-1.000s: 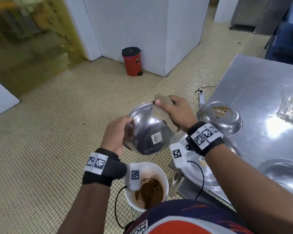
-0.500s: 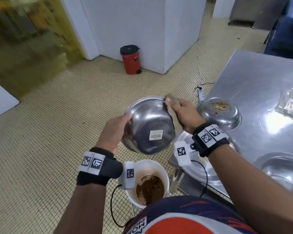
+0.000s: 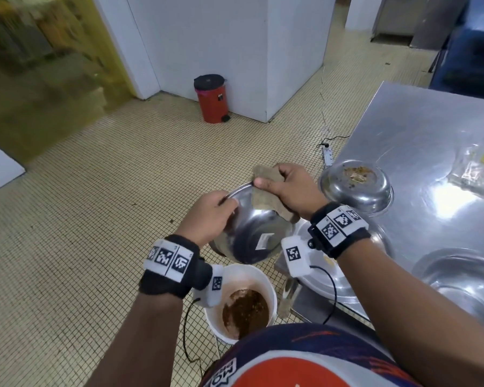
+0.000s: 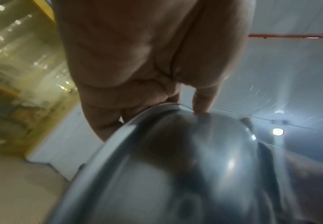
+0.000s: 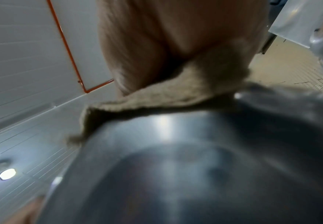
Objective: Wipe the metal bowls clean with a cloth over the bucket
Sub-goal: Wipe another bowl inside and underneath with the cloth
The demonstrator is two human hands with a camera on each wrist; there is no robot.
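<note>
white bucket nearest, brown slop inside. above it a metal bowl tilted, base toward camera, left hand gripping its rim, right hand pinching a tan cloth over the far rim. mid-wipe. beyond, a dirty bowl upside down on the steel table, probably still to do.

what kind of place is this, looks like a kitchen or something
Probably a commercial or canteen kitchen's washing-up area. A large stainless steel table carries a soiled metal bowl, the floor is small mosaic tile, and a white bucket of brown food waste stands on the floor below the table's edge.
</note>
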